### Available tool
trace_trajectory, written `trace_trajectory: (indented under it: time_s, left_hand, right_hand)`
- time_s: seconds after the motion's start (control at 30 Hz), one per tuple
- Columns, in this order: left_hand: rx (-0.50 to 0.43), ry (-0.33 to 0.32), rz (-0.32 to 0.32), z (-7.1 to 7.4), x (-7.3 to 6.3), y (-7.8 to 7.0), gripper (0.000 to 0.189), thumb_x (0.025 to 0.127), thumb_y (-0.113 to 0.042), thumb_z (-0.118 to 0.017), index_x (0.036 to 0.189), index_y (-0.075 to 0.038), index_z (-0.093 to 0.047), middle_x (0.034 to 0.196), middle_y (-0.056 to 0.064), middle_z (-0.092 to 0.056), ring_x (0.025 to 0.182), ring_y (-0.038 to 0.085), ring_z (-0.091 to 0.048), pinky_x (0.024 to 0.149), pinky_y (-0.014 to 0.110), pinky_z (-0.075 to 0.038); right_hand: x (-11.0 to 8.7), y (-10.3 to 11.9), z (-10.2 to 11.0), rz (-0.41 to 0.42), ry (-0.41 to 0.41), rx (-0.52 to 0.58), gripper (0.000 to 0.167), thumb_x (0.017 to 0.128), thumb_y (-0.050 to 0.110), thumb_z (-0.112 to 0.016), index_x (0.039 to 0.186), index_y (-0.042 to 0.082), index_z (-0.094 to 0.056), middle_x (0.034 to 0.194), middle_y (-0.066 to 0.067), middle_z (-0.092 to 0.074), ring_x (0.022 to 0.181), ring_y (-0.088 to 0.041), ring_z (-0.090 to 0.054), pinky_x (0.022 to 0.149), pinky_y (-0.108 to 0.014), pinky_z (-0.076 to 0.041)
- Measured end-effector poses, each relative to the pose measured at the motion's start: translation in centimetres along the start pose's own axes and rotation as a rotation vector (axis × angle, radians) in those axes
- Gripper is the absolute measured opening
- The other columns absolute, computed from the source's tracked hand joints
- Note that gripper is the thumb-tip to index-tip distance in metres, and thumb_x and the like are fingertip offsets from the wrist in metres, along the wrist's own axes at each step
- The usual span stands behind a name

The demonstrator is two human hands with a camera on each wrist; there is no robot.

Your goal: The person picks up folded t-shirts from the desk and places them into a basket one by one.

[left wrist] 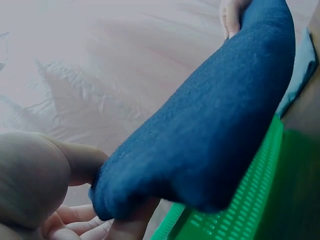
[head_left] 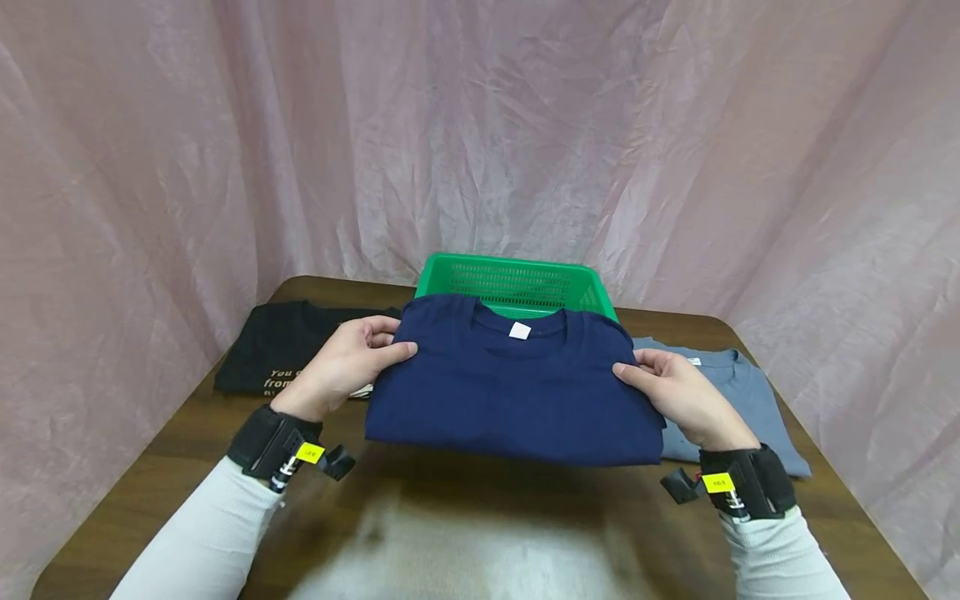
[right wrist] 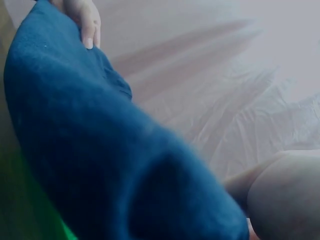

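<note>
A folded navy shirt (head_left: 517, 392) is held up above the table (head_left: 390, 517), spread between two hands, with its long axis running side to side from one hand to the other. Its left edge is pinched by the left hand (head_left: 352, 360), the thumb laid on top and a finger tucked underneath; its right edge is gripped by the right hand (head_left: 678, 392), whose thumb is likewise laid on the upper face. The neck opening, marked by a white label (head_left: 520, 331), is turned away from the person, towards the green basket (head_left: 517, 262), which is set straight beyond the shirt. The near part of the basket is hidden by the cloth, so it cannot be told whether the shirt's far edge overhangs the rim or stops short of it. The shirt's long side is set roughly parallel to the basket's far rim, and the basket is placed about midway between the hands, neither being clearly nearer to it. A black shirt (head_left: 277, 342) is laid on the table just beyond the left hand, and a grey-blue shirt (head_left: 750, 400) is seen beside and beneath the right.
</note>
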State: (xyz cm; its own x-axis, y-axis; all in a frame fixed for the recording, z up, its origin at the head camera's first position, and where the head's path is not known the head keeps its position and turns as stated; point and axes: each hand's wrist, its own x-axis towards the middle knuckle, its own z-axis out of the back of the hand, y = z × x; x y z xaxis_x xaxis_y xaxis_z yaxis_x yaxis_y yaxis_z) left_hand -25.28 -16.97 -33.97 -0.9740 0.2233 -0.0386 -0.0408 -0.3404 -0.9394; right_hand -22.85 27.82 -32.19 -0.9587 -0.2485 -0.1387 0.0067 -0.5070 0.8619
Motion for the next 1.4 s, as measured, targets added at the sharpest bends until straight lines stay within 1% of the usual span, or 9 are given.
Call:
trace_trajectory:
  time_s: [0.1, 0.33, 0.47, 0.6, 0.8, 1.0, 1.07, 1.27, 1.4]
  left_hand:
    - [0.009, -0.004, 0.004, 0.0, 0.2, -0.1, 0.054, 0.106, -0.024, -0.074, 0.15, 0.001, -0.056, 0.127, 0.018, -0.079, 0.099, 0.019, -0.078, 0.088, 0.029, -0.064]
    - [0.047, -0.025, 0.0, 0.1, 1.0, -0.9, 0.051, 0.106, -0.026, -0.074, 0.148, 0.0, -0.059, 0.128, 0.019, -0.078, 0.098, 0.019, -0.077, 0.085, 0.028, -0.064]
    - [0.022, -0.019, 0.005, 0.2, 1.5, -1.2, 0.05, 0.107, -0.024, -0.073, 0.148, 0.001, -0.059, 0.129, 0.02, -0.077, 0.095, 0.017, -0.077, 0.083, 0.028, -0.064]
    - [0.003, -0.016, 0.016, 0.3, 2.1, -1.3, 0.049, 0.107, -0.022, -0.072, 0.148, 0.001, -0.059, 0.131, 0.021, -0.077, 0.095, 0.016, -0.077, 0.082, 0.029, -0.065]
    - [0.029, -0.033, 0.013, 0.5, 3.0, -1.6, 0.049, 0.108, -0.022, -0.07, 0.149, 0.002, -0.059, 0.134, 0.024, -0.075, 0.096, 0.017, -0.077, 0.081, 0.029, -0.065]
    - [0.061, -0.04, 0.03, 0.7, 3.9, -2.0, 0.055, 0.11, -0.025, -0.067, 0.156, 0.0, -0.054, 0.141, 0.023, -0.072, 0.109, 0.021, -0.074, 0.085, 0.025, -0.061]
    - [0.066, -0.044, 0.032, 0.7, 4.2, -2.1, 0.055, 0.11, -0.025, -0.066, 0.156, 0.001, -0.054, 0.141, 0.023, -0.072, 0.108, 0.02, -0.073, 0.084, 0.024, -0.06]
    - [0.081, -0.052, 0.021, 0.8, 5.3, -2.2, 0.048, 0.111, -0.023, -0.064, 0.152, 0.001, -0.059, 0.135, 0.023, -0.075, 0.099, 0.015, -0.074, 0.08, 0.023, -0.06]
    - [0.105, -0.061, 0.021, 0.8, 5.9, -2.3, 0.047, 0.112, -0.023, -0.063, 0.151, 0.001, -0.059, 0.136, 0.021, -0.074, 0.105, 0.018, -0.072, 0.083, 0.024, -0.059]
  right_hand:
    - [0.2, 0.0, 0.1, -0.006, 0.0, 0.011, 0.039, 0.115, 0.036, -0.06, 0.122, -0.002, -0.063, 0.084, 0.002, -0.07, 0.075, -0.015, -0.072, 0.071, -0.03, -0.059]
    - [1.0, 0.2, 0.5, -0.001, -0.02, 0.018, 0.047, 0.116, 0.034, -0.057, 0.139, -0.007, -0.057, 0.094, 0.005, -0.075, 0.083, -0.011, -0.075, 0.078, -0.029, -0.062]
    - [1.6, 0.4, 0.6, -0.009, -0.027, 0.02, 0.05, 0.115, 0.034, -0.057, 0.142, -0.008, -0.056, 0.096, 0.006, -0.076, 0.084, -0.01, -0.075, 0.078, -0.028, -0.063]
    - [2.1, 0.6, 0.6, -0.01, -0.039, 0.016, 0.05, 0.115, 0.034, -0.057, 0.142, -0.008, -0.057, 0.096, 0.006, -0.075, 0.084, -0.009, -0.075, 0.078, -0.027, -0.063]
    - [3.2, 0.9, 0.8, -0.018, -0.06, -0.003, 0.05, 0.115, 0.034, -0.057, 0.141, -0.008, -0.059, 0.095, 0.006, -0.074, 0.082, -0.008, -0.074, 0.076, -0.027, -0.063]
    - [4.3, 1.3, 0.9, -0.031, -0.075, -0.021, 0.05, 0.115, 0.035, -0.057, 0.141, -0.008, -0.061, 0.092, 0.007, -0.073, 0.08, -0.008, -0.073, 0.075, -0.026, -0.061]
    - [4.7, 1.4, 1.0, -0.029, -0.077, -0.026, 0.051, 0.115, 0.036, -0.057, 0.141, -0.007, -0.061, 0.092, 0.007, -0.073, 0.081, -0.008, -0.072, 0.075, -0.025, -0.061]
    - [5.7, 1.4, 1.1, -0.027, -0.091, -0.048, 0.051, 0.116, 0.037, -0.055, 0.139, -0.007, -0.061, 0.092, 0.004, -0.071, 0.08, -0.009, -0.071, 0.073, -0.025, -0.061]
    - [6.4, 1.3, 1.3, -0.035, -0.091, -0.063, 0.051, 0.116, 0.037, -0.054, 0.142, -0.006, -0.061, 0.094, 0.003, -0.07, 0.081, -0.01, -0.07, 0.074, -0.025, -0.06]
